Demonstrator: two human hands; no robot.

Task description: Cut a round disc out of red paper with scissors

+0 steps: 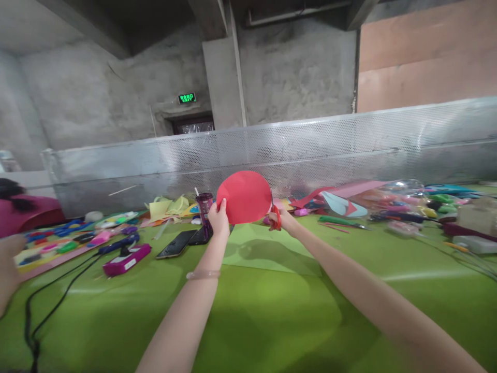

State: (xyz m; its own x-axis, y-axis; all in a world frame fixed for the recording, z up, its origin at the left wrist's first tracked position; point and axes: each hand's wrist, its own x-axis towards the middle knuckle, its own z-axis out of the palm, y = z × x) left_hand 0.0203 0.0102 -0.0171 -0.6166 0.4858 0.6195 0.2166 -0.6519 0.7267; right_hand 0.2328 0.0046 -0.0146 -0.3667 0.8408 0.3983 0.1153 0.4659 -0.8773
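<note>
I hold a rounded red paper piece (244,196) up in front of me over a green table (272,311). My left hand (219,220) pinches its lower left edge, fingers closed on the paper. My right hand (285,220) is closed round red-handled scissors (275,216) at the paper's right edge. Under my hands lies a light green sheet (264,248) flat on the table.
A purple tumbler (204,206) and two dark phones (176,243) sit left of my hands. A purple box (126,260) and black cables (50,305) lie further left, beside a person in pink (23,212). Craft clutter (407,204) fills the right. A perforated metal barrier (310,145) backs the table.
</note>
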